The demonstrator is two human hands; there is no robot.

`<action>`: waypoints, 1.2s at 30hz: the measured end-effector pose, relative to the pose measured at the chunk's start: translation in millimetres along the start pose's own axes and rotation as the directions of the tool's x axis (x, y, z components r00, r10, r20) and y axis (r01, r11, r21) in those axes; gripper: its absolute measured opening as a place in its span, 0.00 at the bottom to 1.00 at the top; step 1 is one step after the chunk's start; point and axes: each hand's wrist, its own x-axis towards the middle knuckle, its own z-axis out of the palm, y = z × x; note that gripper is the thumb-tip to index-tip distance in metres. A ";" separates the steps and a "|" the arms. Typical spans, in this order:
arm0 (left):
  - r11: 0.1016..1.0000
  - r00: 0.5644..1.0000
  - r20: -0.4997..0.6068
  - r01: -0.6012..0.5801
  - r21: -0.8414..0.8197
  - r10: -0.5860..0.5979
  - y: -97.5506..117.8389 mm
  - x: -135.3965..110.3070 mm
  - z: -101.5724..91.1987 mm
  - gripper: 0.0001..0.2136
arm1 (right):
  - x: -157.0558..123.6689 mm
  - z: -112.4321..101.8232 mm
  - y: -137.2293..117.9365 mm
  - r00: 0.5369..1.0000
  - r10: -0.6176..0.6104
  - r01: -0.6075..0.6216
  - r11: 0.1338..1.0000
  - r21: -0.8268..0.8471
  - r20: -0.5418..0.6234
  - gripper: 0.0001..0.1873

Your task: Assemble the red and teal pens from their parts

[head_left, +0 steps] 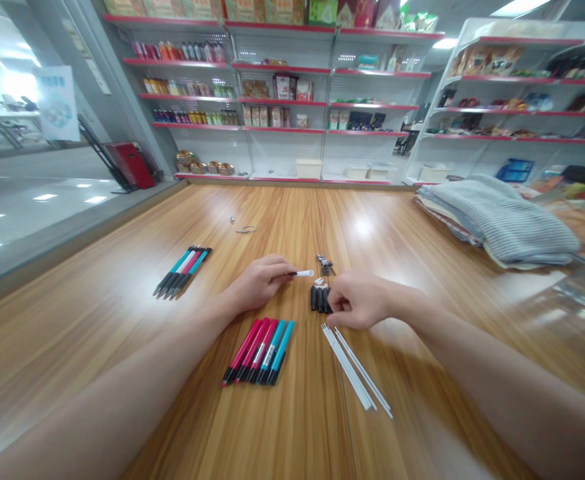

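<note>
My left hand (262, 280) is closed in a pinch on a small pen part with a white end (303, 273), held just above the wooden table (292, 427). My right hand (357, 300) is curled, its fingertips on a cluster of short black pen pieces (319, 298). Just beyond them lie small metal springs and white bits (323, 261). Below my hands lies a row of pink and teal pens (261, 350), and to its right several thin white refill tubes (355, 367). A second bundle of teal and pink pens (185, 270) lies at the left.
Folded grey and striped cloths (497, 217) are stacked at the table's right. A small ring and a metal bit (245, 228) lie further back. Shop shelves with goods (282, 100) line the far wall, with a red box (132, 163) on the floor at left.
</note>
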 end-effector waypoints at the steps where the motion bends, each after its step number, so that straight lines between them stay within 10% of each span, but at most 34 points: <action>1: 1.000 1.000 0.001 0.000 -0.002 0.000 0.1 0.0 0.0 0.11 | -0.7 -1.7 0.2 0.996 0.037 -0.038 0.999 0.013 0.078 0.15; 22: 1.000 1.000 -0.009 -0.014 -0.006 0.014 -2.6 -0.9 1.0 0.11 | -7.1 -10.6 -7.1 0.783 0.305 -0.394 0.918 0.052 0.543 0.10; 36: 1.000 1.000 0.004 -0.013 0.008 0.013 -3.0 -1.1 1.3 0.10 | -12.0 -11.3 -21.5 0.885 0.219 -0.168 0.973 -0.155 0.411 0.04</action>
